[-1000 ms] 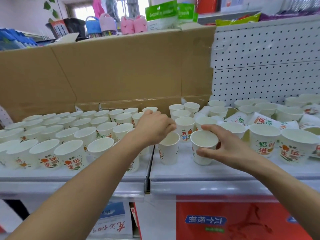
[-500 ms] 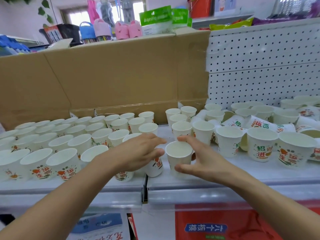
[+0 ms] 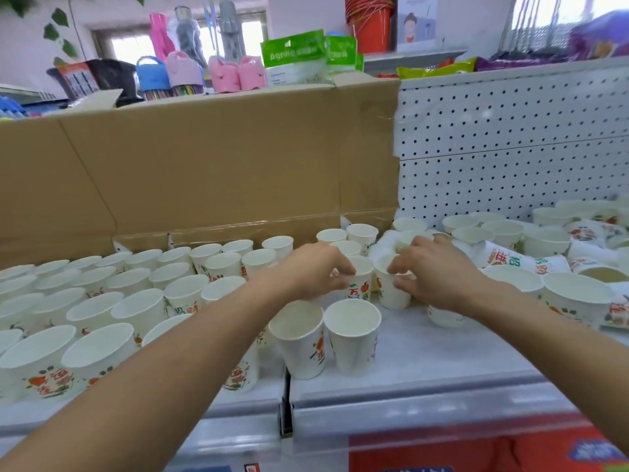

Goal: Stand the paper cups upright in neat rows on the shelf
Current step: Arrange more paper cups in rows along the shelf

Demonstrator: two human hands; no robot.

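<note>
One upright paper cup is pinched at its rim by the fingers of the left hand. The neighbouring cup is gripped by the right hand. Both cups stand on the shelf, behind two upright front cups.

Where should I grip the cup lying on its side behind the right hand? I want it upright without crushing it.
Take the lying cup across its printed wall near the stiffer rim, coming from above: it lies flat among standing cups, so only its upper side is free.
</note>
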